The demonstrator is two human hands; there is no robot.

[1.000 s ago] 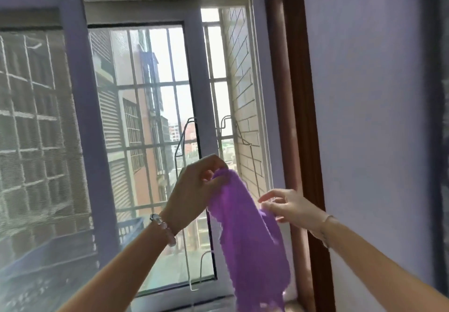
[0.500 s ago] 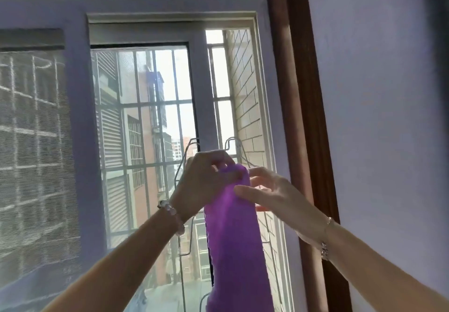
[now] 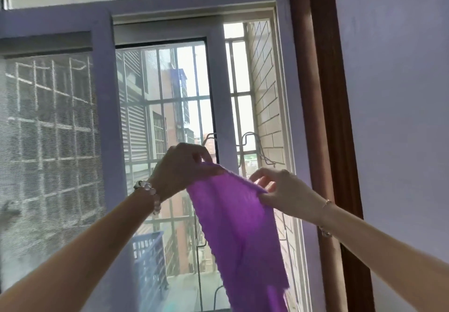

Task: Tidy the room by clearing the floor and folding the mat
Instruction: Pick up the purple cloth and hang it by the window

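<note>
A purple cloth (image 3: 239, 229) hangs in front of the window, held up by its top edge. My left hand (image 3: 181, 169) pinches the cloth's upper left corner between thumb and fingers. My right hand (image 3: 279, 192) pinches the upper right part of the same edge. The cloth is stretched between both hands and drapes down out of the bottom of the view. Just behind my hands, wire hangers (image 3: 252, 149) hang on the window's metal bars. No floor or mat is visible.
A sliding window frame (image 3: 218, 97) stands right ahead, with a mesh screen (image 3: 48, 153) on the left. A brown wooden post (image 3: 325, 117) and a pale wall (image 3: 398, 117) are at the right. A blue basket (image 3: 148, 263) sits outside, low down.
My hands were together at the cloth's top half a second ago; they have moved apart, spreading its upper edge. The view has tilted slightly upward.
</note>
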